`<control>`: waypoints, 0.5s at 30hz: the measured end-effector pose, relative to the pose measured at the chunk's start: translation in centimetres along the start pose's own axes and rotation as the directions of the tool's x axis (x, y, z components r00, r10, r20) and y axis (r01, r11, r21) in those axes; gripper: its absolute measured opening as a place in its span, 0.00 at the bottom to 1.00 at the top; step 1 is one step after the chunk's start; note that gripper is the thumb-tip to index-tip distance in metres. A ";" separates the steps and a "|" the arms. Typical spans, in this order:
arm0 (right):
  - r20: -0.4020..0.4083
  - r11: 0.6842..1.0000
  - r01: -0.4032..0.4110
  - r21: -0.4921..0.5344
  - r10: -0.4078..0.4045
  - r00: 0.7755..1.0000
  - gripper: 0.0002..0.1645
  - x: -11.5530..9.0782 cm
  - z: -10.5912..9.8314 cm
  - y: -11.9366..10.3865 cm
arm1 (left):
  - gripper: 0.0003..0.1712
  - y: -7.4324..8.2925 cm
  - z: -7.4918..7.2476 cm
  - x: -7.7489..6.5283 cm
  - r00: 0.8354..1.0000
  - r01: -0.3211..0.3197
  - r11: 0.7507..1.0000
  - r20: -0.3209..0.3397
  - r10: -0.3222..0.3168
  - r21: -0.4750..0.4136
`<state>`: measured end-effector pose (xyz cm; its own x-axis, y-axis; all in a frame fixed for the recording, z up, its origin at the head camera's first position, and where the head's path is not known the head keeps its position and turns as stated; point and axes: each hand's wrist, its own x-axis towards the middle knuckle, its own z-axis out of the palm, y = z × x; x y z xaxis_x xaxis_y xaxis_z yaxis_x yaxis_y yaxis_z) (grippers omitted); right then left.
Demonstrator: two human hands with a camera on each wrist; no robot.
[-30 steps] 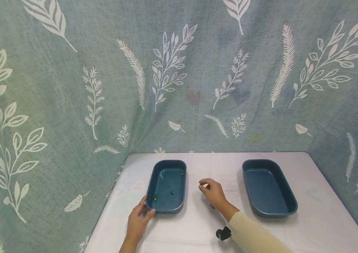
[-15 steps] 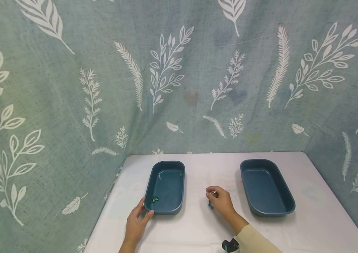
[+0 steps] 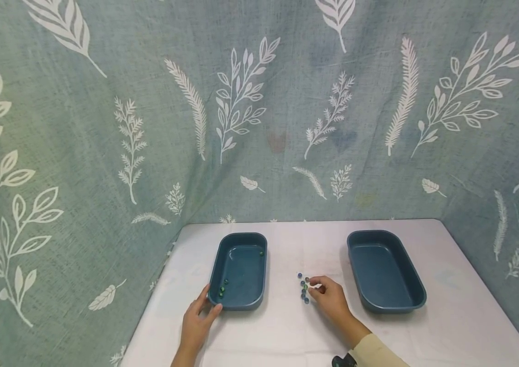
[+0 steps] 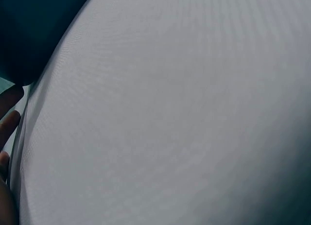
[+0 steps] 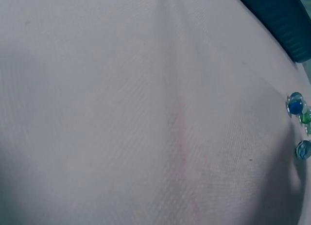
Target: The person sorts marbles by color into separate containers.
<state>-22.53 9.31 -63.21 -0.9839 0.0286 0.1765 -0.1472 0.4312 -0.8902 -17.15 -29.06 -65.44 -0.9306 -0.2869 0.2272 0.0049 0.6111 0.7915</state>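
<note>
A small cluster of glass marbles [image 3: 303, 291], blue ones with green among them, lies on the white cloth between two blue trays. My right hand [image 3: 331, 299] is at the cluster's right side, thumb and index finger apart, their tips right beside a green marble [image 3: 306, 287]. In the right wrist view, some marbles [image 5: 296, 106] show at the right edge; the hand itself is out of that view. My left hand [image 3: 197, 321] rests against the near left corner of the left tray [image 3: 252, 307], fingers along its side, thumb at its front. Several green marbles [image 3: 222, 289] lie inside that tray.
The right tray [image 3: 390, 309], with no marbles visible in it, stands to the right of my right hand. White cloth [image 3: 278, 336] covers the table. A leaf-patterned curtain [image 3: 287, 102] hangs behind and along both sides. A dark wrist device [image 3: 343, 361] sits at my right cuff.
My right hand has moved right and nearer, away from the left tray to the marbles, which now show. A green marble in the tray has rolled left towards the others. My left hand stays.
</note>
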 end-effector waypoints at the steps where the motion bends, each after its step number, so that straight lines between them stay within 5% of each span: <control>1: 0.000 1.000 0.008 -0.006 -0.008 1.000 0.11 0.0 -0.1 0.0 | 0.40 -0.1 0.0 0.0 1.000 -0.002 1.000 -0.001 0.002 0.002; 15: 0.028 0.992 0.020 -0.123 -0.017 0.999 0.11 1.0 0.0 1.0 | 0.41 0.1 -0.1 0.0 1.000 -0.004 1.000 -0.002 0.004 0.014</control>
<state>-23.62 9.75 -63.89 -0.9837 -0.0044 0.1797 -0.1536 0.5394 -0.8279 -17.05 -29.11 -65.30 -0.9298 -0.2862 0.2316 0.0033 0.6224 0.7827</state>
